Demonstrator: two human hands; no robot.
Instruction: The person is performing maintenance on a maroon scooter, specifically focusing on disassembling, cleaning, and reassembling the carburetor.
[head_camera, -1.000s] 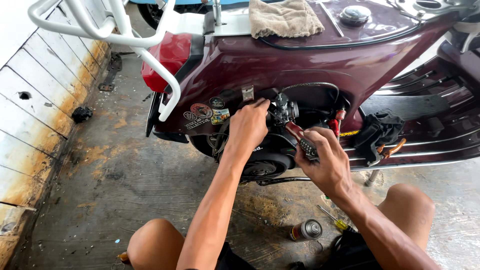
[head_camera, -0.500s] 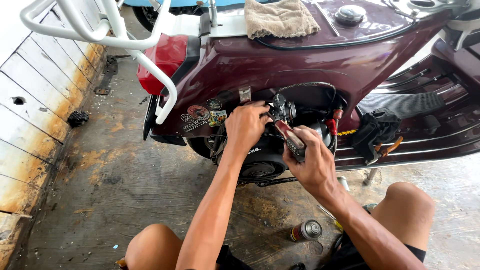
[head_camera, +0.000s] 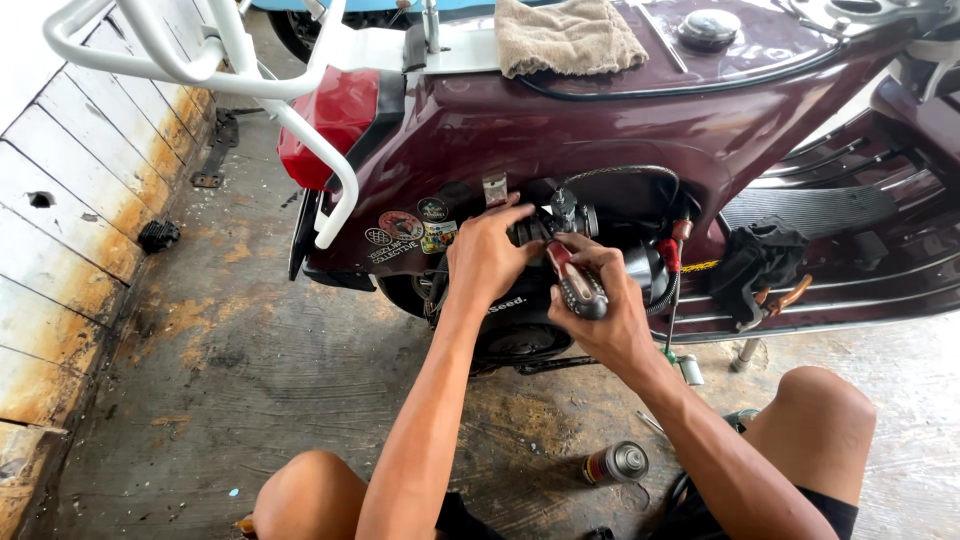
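A folded beige towel (head_camera: 568, 36) is laid on the maroon scooter body (head_camera: 600, 130), just beside a chrome filler cap (head_camera: 708, 27). A red tail light (head_camera: 330, 120) is seen at the rear, with a white tubular rack (head_camera: 200, 70) bent around it. Round stickers (head_camera: 405, 232) are stuck low on the side panel. A black rag (head_camera: 762, 262) is draped over the footboard edge. A small spray can (head_camera: 615, 463) is left lying on the stained concrete floor (head_camera: 230, 360). A weathered white plank wall (head_camera: 70, 200) is noted at the left, rust-streaked along its lower boards.
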